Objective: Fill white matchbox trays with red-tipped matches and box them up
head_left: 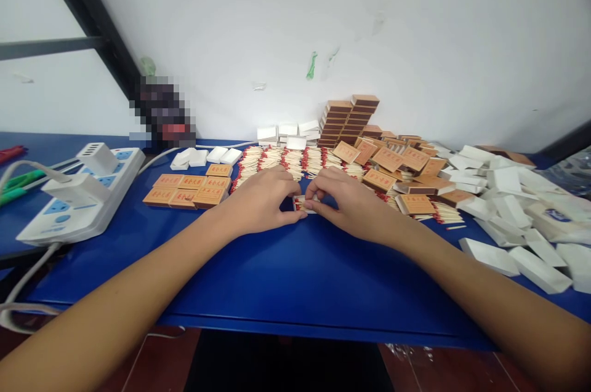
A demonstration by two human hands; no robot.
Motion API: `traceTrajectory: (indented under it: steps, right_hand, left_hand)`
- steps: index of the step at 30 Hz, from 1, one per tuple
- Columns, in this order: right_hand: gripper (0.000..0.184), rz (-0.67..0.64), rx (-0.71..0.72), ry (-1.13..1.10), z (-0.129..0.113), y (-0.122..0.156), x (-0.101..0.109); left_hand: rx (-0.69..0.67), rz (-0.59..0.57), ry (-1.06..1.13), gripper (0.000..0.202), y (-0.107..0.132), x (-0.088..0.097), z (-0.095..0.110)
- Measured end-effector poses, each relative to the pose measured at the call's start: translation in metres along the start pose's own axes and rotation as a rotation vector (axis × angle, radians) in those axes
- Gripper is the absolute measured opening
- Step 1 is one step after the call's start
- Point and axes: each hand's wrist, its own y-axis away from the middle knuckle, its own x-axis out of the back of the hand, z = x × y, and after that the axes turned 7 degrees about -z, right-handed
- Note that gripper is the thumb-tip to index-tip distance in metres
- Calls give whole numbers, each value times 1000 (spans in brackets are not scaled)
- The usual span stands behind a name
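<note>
Between my hands lies a small white matchbox tray (298, 200) with red-tipped matches in it. My left hand (268, 200) is closed on the tray's left end, thumb at the near side and fingers at the far side. Over the right part of the tray, the thumb and fingertips of my right hand (346, 204) are pinched together on matches, partly hidden by the fingers. Just beyond both hands, loose matches (263, 160) lie in rows of piles. Filled-looking orange matchboxes (187, 183) sit in a block left of my left hand.
Brown-sided matchboxes (348, 121) are stacked against the wall, with a loose heap of matchbox sleeves (388, 159) to the right. White trays (508, 195) are scattered at far right; more white trays (198, 158) lie back left. A power strip (87, 201) with cables occupies the left side.
</note>
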Motion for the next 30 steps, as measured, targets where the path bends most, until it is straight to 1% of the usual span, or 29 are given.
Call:
traceTrajectory:
  steps: [3,9,13,17,22,24,27,30]
  right_hand:
    - [10,39,47,-19,0,-2,-3]
    - [27,9,177,-40,1,-1,-5]
    - [30,33,225,-15,5,0,-3]
    - [29,63,220,12,6,0,0]
    - [32,-9,244,-14,4,1,2]
    - [32,-9,238,1,4,1,2]
    - [32,28,203,16,8,1,2]
    - [27,117,130,67,18,0,3]
  left_hand:
    - [-9,10,4,24,0,0,-1]
    - [16,-13,-5,24,0,0,-2]
    - [19,-17,-10,25,-1,0,-1]
    - [21,-14,-17,27,0,0,-1]
    - [29,-20,-8,25,0,0,0]
    - [28,-26,-8,24,0,0,-1]
    - [32,-19,-18,27,0,0,-1]
    - [25,-12,-4,28,1,0,-1]
